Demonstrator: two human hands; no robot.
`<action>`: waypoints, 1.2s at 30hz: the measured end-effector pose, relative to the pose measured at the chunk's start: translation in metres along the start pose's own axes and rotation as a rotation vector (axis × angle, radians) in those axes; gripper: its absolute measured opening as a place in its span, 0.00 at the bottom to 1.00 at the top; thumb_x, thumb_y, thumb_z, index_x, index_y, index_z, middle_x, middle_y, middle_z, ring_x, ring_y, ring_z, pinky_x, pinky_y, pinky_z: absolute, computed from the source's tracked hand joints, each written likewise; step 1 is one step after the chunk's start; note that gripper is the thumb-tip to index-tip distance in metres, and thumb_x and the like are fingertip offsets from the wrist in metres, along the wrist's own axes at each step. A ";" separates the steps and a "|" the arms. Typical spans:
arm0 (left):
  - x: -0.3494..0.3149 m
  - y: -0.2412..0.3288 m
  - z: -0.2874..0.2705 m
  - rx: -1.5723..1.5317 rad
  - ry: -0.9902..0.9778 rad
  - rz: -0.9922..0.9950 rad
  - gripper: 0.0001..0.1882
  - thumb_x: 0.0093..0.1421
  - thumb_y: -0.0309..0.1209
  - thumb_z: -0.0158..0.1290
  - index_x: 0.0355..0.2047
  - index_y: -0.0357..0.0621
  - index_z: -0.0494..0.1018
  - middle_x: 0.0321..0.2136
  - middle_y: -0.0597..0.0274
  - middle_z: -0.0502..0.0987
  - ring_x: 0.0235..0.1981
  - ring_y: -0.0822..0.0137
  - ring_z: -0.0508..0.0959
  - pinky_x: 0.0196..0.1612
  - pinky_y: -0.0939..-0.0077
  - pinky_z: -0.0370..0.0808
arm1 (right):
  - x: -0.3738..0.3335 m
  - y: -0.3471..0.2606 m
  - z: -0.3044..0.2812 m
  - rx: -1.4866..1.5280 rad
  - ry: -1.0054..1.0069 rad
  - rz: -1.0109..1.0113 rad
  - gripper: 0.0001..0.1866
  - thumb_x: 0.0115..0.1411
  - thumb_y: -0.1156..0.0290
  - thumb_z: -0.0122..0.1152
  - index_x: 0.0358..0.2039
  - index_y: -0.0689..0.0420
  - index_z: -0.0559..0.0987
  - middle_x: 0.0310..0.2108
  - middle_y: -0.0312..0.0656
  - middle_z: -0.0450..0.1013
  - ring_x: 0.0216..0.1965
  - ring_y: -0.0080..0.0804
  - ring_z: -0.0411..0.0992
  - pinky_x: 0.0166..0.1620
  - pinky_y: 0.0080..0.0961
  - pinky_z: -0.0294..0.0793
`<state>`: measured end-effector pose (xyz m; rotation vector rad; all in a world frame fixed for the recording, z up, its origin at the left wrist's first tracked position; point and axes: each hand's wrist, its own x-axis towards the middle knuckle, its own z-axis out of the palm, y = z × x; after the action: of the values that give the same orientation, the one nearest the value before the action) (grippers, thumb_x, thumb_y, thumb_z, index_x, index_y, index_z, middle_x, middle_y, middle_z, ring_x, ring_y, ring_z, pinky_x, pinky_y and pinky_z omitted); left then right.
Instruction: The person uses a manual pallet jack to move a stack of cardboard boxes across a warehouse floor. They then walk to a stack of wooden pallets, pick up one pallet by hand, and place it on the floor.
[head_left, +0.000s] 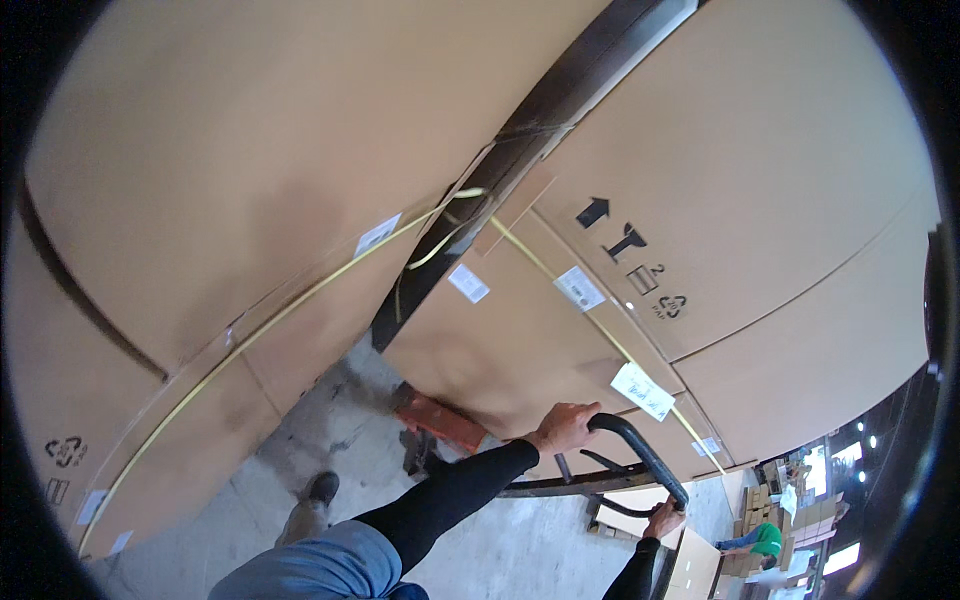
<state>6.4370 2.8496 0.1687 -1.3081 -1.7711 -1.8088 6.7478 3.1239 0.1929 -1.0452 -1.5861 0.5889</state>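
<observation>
Both of my hands are on the black looped handle (645,452) of a pallet jack. My left hand (567,428) is closed round the handle's upper left end, its arm in a black sleeve. At the lower right end my right hand (665,519) is wrapped round the same loop, with part of its fingers hidden. A thin lever sits inside the loop. The jack's red body (441,420) stands low on the floor, against a large cardboard carton (480,340) bound with a yellow strap (540,262). White labels and a paper sheet (643,391) are stuck on that carton.
Another big strapped carton (300,180) rises on the left, with a narrow dark gap (470,190) between the two. My shoe (323,487) is on the grey concrete floor (350,450). Farther off at lower right, a person in green (766,540) bends near stacked boxes (755,505).
</observation>
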 end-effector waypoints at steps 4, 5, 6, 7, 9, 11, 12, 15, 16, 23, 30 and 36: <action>0.003 0.004 -0.005 0.011 0.054 -0.005 0.16 0.50 0.38 0.60 0.33 0.42 0.69 0.22 0.53 0.77 0.26 0.50 0.79 0.30 0.56 0.76 | -0.007 0.001 -0.009 -0.093 0.015 -0.041 0.17 0.60 0.62 0.61 0.23 0.60 0.68 0.15 0.34 0.63 0.14 0.22 0.59 0.17 0.25 0.59; 0.010 0.005 -0.011 0.012 0.045 -0.036 0.16 0.51 0.39 0.60 0.33 0.42 0.71 0.22 0.52 0.77 0.26 0.50 0.79 0.30 0.57 0.76 | -0.012 -0.005 -0.001 0.004 -0.016 -0.089 0.17 0.60 0.62 0.61 0.22 0.59 0.68 0.15 0.33 0.63 0.14 0.21 0.59 0.18 0.25 0.59; 0.010 0.004 -0.012 0.026 0.046 -0.040 0.17 0.50 0.40 0.61 0.34 0.41 0.71 0.22 0.51 0.77 0.26 0.50 0.79 0.30 0.57 0.76 | -0.017 -0.007 0.005 0.006 0.032 -0.071 0.17 0.60 0.62 0.61 0.22 0.58 0.68 0.15 0.33 0.63 0.14 0.21 0.59 0.18 0.23 0.59; 0.011 0.002 -0.012 0.041 0.049 -0.043 0.18 0.50 0.40 0.61 0.35 0.40 0.72 0.21 0.51 0.77 0.25 0.49 0.79 0.31 0.57 0.76 | -0.017 -0.011 0.008 0.047 0.013 -0.057 0.16 0.60 0.63 0.62 0.23 0.57 0.68 0.16 0.32 0.63 0.14 0.20 0.59 0.17 0.22 0.58; 0.008 0.007 -0.006 0.051 0.083 -0.029 0.20 0.48 0.39 0.61 0.36 0.39 0.73 0.20 0.50 0.76 0.25 0.49 0.79 0.31 0.57 0.77 | -0.019 -0.007 -0.002 0.138 -0.009 -0.035 0.14 0.58 0.64 0.64 0.25 0.57 0.69 0.16 0.31 0.62 0.14 0.18 0.58 0.16 0.19 0.56; 0.009 -0.002 -0.007 0.065 0.078 -0.070 0.20 0.48 0.39 0.60 0.38 0.39 0.73 0.21 0.48 0.77 0.25 0.47 0.79 0.31 0.56 0.76 | -0.022 -0.004 0.004 0.280 -0.039 -0.022 0.13 0.57 0.66 0.66 0.27 0.56 0.69 0.16 0.29 0.62 0.14 0.16 0.58 0.15 0.17 0.55; 0.011 -0.006 -0.006 0.086 0.056 -0.087 0.21 0.48 0.39 0.60 0.40 0.40 0.74 0.22 0.47 0.77 0.26 0.47 0.79 0.31 0.56 0.76 | -0.027 -0.002 0.007 0.204 0.066 -0.089 0.18 0.58 0.57 0.66 0.27 0.56 0.70 0.12 0.31 0.61 0.12 0.18 0.59 0.15 0.20 0.56; 0.012 -0.006 0.001 0.084 0.085 -0.124 0.23 0.48 0.38 0.61 0.42 0.39 0.74 0.23 0.45 0.77 0.27 0.45 0.78 0.33 0.54 0.76 | -0.036 0.006 -0.002 0.205 0.087 -0.081 0.18 0.57 0.56 0.67 0.29 0.56 0.71 0.13 0.30 0.61 0.13 0.18 0.58 0.16 0.19 0.56; 0.011 -0.016 -0.002 0.157 0.173 -0.108 0.22 0.48 0.37 0.61 0.42 0.38 0.74 0.24 0.44 0.78 0.27 0.44 0.78 0.34 0.55 0.76 | -0.048 -0.008 0.007 0.154 0.016 -0.035 0.13 0.58 0.63 0.65 0.30 0.57 0.71 0.18 0.31 0.64 0.16 0.19 0.60 0.18 0.21 0.60; 0.023 -0.024 0.019 0.127 0.191 -0.285 0.21 0.48 0.38 0.61 0.41 0.42 0.75 0.27 0.44 0.79 0.32 0.42 0.79 0.37 0.53 0.77 | -0.047 -0.010 -0.001 0.110 -0.042 -0.131 0.13 0.61 0.64 0.61 0.31 0.62 0.74 0.24 0.34 0.68 0.27 0.23 0.64 0.33 0.25 0.67; 0.019 -0.026 0.020 -0.022 0.298 -0.378 0.12 0.53 0.29 0.56 0.36 0.34 0.76 0.28 0.48 0.80 0.32 0.59 0.81 0.38 0.65 0.76 | -0.081 -0.038 0.006 0.076 0.065 -0.279 0.07 0.55 0.74 0.63 0.33 0.62 0.77 0.30 0.46 0.78 0.32 0.31 0.75 0.38 0.29 0.72; -0.003 -0.001 0.026 -0.074 0.292 -0.295 0.04 0.54 0.22 0.52 0.31 0.35 0.74 0.23 0.60 0.78 0.27 0.72 0.76 0.32 0.74 0.72 | -0.044 -0.006 0.006 -0.132 0.101 -0.268 0.08 0.50 0.74 0.62 0.30 0.63 0.75 0.25 0.54 0.73 0.29 0.52 0.73 0.33 0.36 0.70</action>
<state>6.4482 2.8726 0.1618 -0.7825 -1.8201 -2.1115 6.7407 3.0843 0.1739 -0.9228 -1.6581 0.2495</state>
